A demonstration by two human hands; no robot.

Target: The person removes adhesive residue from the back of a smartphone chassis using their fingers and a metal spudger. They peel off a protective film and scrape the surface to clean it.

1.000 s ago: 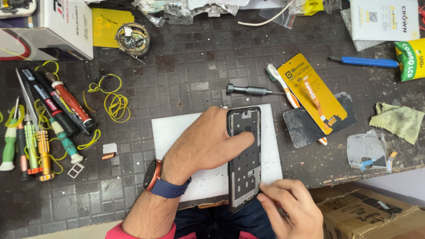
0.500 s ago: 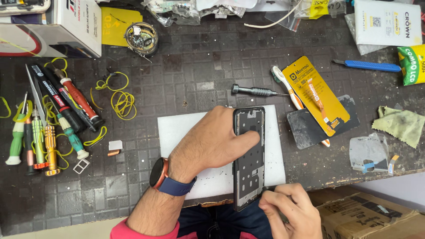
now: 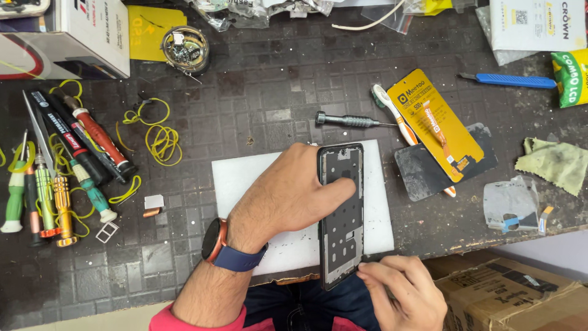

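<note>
A black phone frame [image 3: 341, 233] lies lengthwise on a white pad [image 3: 245, 175] at the near edge of the dark workbench, its lower end jutting past the edge. My left hand [image 3: 288, 193], with a watch on the wrist, presses down on the frame's upper half, thumb across it. My right hand [image 3: 401, 291] pinches the frame's lower right corner with its fingertips. Whether a small tool is in those fingers is hidden.
A grey precision screwdriver [image 3: 346, 120], a toothbrush [image 3: 392, 113] and a yellow packet [image 3: 438, 125] lie beyond the pad. Screwdrivers and pens [image 3: 61, 165] with yellow rubber bands [image 3: 159, 135] lie at left. A blue knife [image 3: 508, 79], a green cloth [image 3: 554, 162] and a cardboard box [image 3: 508, 300] are at right.
The view has shifted slightly. My left hand stays on the frame, and my right hand has moved up a little along the frame's lower corner.
</note>
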